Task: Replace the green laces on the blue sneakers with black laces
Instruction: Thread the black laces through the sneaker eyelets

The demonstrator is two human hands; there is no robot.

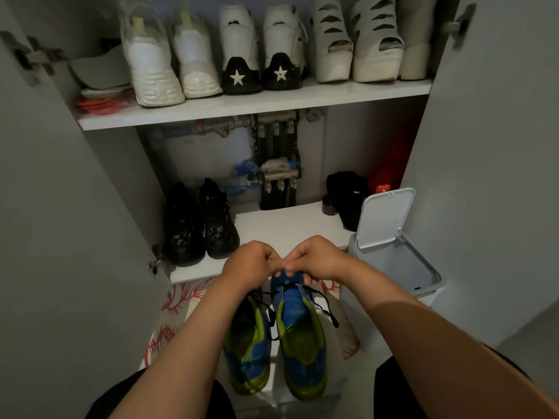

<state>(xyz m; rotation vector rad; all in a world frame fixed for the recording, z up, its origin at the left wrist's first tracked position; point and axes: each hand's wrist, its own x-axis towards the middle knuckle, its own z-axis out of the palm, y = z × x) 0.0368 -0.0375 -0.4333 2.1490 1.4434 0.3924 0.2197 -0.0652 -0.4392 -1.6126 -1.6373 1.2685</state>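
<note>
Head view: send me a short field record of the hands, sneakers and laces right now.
left hand: fingers curled, pinching at right-hand sneaker's far end
right hand: same spot, fingers curled
black lace: threaded on right-hand sneaker, ends loose
left-hand sneaker: beside it, untouched
bin: lid open, right of sneakers

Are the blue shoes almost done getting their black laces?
Nearly, it seems. Done: black laces show on both the left sneaker and right sneaker; no green ones show. In hand: the left hand and right hand pinch the right sneaker's far end. Left: its loose lace ends probably need tying.
</note>
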